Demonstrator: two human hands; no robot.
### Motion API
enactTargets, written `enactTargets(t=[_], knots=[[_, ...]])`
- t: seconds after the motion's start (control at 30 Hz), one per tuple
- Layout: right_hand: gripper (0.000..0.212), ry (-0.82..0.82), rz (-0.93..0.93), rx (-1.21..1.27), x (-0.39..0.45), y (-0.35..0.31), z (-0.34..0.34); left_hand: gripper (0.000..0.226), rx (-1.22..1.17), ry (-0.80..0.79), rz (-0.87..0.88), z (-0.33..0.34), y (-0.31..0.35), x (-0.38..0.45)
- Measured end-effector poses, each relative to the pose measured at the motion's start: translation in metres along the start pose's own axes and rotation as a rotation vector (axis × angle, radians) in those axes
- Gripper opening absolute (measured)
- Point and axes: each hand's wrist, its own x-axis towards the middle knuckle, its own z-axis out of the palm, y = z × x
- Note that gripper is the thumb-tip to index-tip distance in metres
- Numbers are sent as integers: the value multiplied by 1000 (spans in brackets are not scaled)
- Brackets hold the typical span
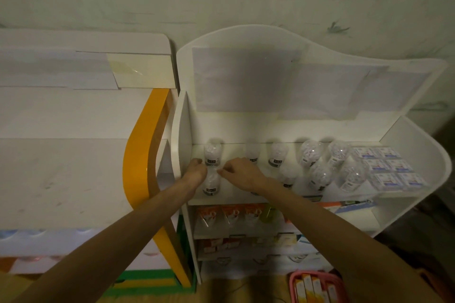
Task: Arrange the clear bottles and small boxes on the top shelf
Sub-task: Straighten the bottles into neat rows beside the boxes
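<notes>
A: What are the hands doing on my feed?

B: Both are on 1 clear bottle (211, 183) at the front left of the top shelf (246, 195). Left hand (195, 171) has its fingers curled against the bottle's left side, near the top. Right hand (242, 173) is narrowed to a pinch, fingertips (222, 171) at the bottle's upper right.

A: Is it gripped or only touched?

B: I can't tell; the view's dim and blurred.

A: And the rest?

B: A second bottle (212, 152) stands just behind it. More bottles run rightward in 2 rough rows. Small boxes (389, 167) sit flat at the far right end.
</notes>
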Motion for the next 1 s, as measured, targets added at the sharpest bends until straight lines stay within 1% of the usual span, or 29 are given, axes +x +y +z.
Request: enactTargets(t=[0.1, 0.13, 0.2, 0.27, 0.33, 0.37, 0.47, 0.57, 0.73, 0.87, 1.0], knots=[[35, 195, 30, 52, 1, 11, -7, 51, 3, 13, 73, 0, 7, -1], [32, 258, 44, 71, 1, 16, -11, 52, 12, 21, 127, 0, 11, -1], [35, 320, 69, 63, 2, 24, -20, 54, 52, 21, 261, -1, 17, 0], [40, 293, 88, -14, 4, 32, -27, 55, 197, 24, 407, -3, 24, 1], [43, 207, 115, -113, 7, 39, -31, 59, 437, 26, 526, -4, 31, 5], [43, 161, 132, -152, 8, 41, -31, 62, 541, 15, 558, -4, 33, 7], [41, 85, 170, -200, 10, 43, -30, 63, 783, -70, 561, -7, 36, 15], [46, 92, 175, -130, 11, 44, -27, 60, 913, -127, 537, -7, 32, 19], [53, 69, 131, -17, 17, 46, -21, 61, 971, -125, 556, -10, 25, 23], [53, 72, 86, -10, 21, 38, -17, 60, 993, -95, 538, -12, 25, 25], [56, 39, 64, -12, 22, 31, -17, 60, 1016, -88, 529, -11, 24, 24]])
